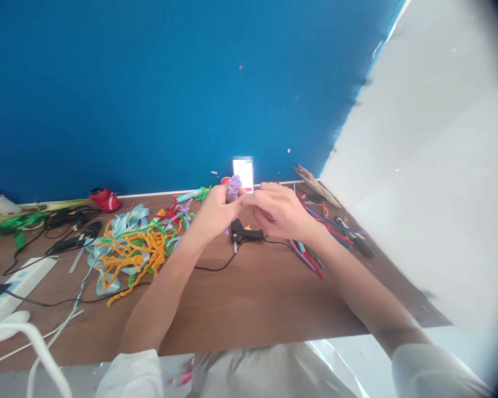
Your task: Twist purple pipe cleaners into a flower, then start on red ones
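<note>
My left hand (216, 213) is closed around a purple pipe-cleaner piece (233, 188), which sticks up above the fingers. My right hand (280, 213) meets it from the right, fingers pinched at the same purple piece. Both hands hover over the far middle of the brown table (249, 298). Just below them lies a black glue gun (244, 232) with its cord running left.
A heap of orange, green and light-blue pipe cleaners and ribbon (133, 249) lies left of the hands. Red, blue and purple pipe cleaners (315, 243) lie to the right. A lit phone (243, 172) leans on the blue wall. A white power strip (12, 282) and cables sit far left.
</note>
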A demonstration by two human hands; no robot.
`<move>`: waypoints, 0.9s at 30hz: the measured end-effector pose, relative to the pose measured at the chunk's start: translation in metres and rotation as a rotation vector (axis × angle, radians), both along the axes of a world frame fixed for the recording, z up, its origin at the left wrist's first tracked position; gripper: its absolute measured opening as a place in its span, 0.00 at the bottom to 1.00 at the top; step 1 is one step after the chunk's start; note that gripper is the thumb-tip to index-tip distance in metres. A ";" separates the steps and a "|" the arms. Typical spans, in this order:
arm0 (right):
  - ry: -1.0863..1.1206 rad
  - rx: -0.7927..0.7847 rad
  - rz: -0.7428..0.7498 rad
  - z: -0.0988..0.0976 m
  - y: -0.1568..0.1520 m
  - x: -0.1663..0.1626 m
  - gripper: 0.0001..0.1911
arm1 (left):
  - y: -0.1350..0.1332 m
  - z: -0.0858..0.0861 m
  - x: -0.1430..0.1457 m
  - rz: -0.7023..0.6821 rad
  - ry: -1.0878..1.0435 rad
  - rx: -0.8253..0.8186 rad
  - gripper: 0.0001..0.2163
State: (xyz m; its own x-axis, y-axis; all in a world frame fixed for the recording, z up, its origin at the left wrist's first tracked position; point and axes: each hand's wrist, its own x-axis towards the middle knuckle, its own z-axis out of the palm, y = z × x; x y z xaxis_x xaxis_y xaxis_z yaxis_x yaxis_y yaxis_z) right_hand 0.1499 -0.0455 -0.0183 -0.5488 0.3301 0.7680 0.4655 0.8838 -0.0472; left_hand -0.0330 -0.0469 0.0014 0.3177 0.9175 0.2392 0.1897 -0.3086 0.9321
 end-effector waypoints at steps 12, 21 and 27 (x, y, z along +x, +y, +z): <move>0.372 -0.754 0.065 0.016 -0.015 -0.008 0.05 | -0.023 0.018 -0.006 0.100 0.104 0.149 0.13; 0.589 -1.486 0.551 0.024 -0.012 0.000 0.15 | -0.029 0.025 -0.009 0.075 0.087 0.155 0.11; 0.635 -1.599 0.673 0.024 -0.012 -0.002 0.14 | -0.032 0.028 -0.012 0.050 0.161 0.202 0.12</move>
State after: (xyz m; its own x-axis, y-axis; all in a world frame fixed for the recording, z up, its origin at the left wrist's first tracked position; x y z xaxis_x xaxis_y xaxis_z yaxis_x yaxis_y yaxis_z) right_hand 0.1479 -0.0574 0.0057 -0.6686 0.7370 0.0995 -0.3245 -0.1687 -0.9307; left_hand -0.0446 -0.0791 0.0290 0.3221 0.8716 0.3695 0.3500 -0.4723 0.8090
